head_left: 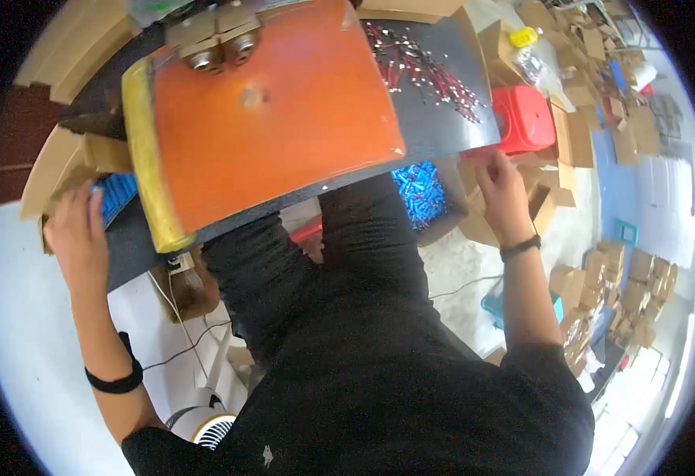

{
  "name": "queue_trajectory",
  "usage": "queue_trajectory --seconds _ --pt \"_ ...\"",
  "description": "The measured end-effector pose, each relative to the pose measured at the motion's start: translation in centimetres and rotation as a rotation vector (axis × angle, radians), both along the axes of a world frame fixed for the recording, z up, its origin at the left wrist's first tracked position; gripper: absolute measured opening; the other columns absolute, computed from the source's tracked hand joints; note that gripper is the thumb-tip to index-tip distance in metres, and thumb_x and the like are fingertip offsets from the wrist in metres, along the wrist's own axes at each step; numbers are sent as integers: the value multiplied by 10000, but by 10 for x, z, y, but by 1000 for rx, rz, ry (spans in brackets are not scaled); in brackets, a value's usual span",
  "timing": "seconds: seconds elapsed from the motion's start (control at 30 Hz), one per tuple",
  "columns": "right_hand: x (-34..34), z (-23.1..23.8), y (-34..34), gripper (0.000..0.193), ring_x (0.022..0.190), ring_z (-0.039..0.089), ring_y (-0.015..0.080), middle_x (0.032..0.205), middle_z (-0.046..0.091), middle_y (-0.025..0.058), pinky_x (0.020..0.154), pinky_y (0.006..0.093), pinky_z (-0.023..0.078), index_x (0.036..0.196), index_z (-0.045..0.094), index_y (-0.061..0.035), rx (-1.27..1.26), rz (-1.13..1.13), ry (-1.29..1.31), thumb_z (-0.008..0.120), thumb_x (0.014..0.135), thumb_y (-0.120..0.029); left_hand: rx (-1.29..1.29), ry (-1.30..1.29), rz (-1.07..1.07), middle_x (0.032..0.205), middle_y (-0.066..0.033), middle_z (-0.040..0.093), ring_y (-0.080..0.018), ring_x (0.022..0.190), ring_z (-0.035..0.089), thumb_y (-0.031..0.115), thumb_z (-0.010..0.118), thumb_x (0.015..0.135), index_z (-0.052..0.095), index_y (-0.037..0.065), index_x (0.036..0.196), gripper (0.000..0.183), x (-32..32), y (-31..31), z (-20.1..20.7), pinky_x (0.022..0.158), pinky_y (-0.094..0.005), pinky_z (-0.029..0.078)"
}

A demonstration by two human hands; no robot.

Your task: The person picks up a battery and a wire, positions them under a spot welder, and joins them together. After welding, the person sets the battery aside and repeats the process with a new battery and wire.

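Note:
My left hand [78,238] is over a cardboard box at the table's left end, beside rows of blue cylindrical cells [117,197]. Its thumb and fingers are drawn together. A speck of blue shows at the fingertips, but what they hold is not clear. Off the table's right edge, my right hand [503,197] is raised with its fingers curled in a pinch, close to a red plastic stool [526,119]. Anything inside that pinch is too small to make out. Between my hands lies an orange board [276,143], with a metal fixture [216,40] at its far side.
A yellow roll-like edge [149,159] borders the board's left side. Red and black wire leads [423,71] are heaped on the dark table [442,131]. More blue cells [419,194] fill a box below the table's front edge. A fan-like appliance [212,428] stands at lower left.

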State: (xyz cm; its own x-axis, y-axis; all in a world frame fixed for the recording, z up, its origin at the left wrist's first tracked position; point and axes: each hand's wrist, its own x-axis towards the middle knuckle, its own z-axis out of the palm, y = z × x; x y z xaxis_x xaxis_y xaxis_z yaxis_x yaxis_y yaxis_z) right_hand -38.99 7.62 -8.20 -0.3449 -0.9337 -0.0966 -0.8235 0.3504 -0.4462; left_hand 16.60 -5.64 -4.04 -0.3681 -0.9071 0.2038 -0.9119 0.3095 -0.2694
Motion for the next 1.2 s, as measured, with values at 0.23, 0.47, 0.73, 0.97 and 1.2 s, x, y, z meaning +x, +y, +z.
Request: queue_trajectory --seconds 0.23,0.47,0.73,0.97,1.2 --pt "22 -35 -90 257 936 613 338 951 627 164 803 430 485 988 607 -18 -246 130 240 655 858 -235 -62 770 -243 956 -124 622 -253 843 594 92 659 873 640 7 1012 164 -118 20 34 751 -323 472" --pt "24 -26 -99 150 916 605 361 943 626 158 786 439 484 914 626 -47 -399 190 299 632 861 -188 209 916 -302 943 -110 600 -213 812 593 108 677 867 633 8 991 166 -180 13 26 725 -292 475" --pt "11 -7 -87 207 885 635 357 949 653 175 763 422 501 988 635 -5 -286 106 205 614 897 -189 219 950 -283 928 -100 599 -187 762 587 111 666 879 629 1 993 163 -180 10 22 688 -270 466" --pt "4 47 -77 155 780 642 179 875 674 92 720 301 499 967 627 -2 -425 82 -14 629 885 -134 235 1005 -279 920 -92 604 -168 769 599 106 671 874 634 4 1005 170 -183 10 22 702 -264 473" --pt "36 96 -62 101 828 583 101 935 625 34 750 226 457 978 595 7 -542 63 -580 576 879 13 256 936 -246 969 -102 624 -200 808 617 125 715 833 650 -9 1023 241 -178 11 22 730 -280 489"
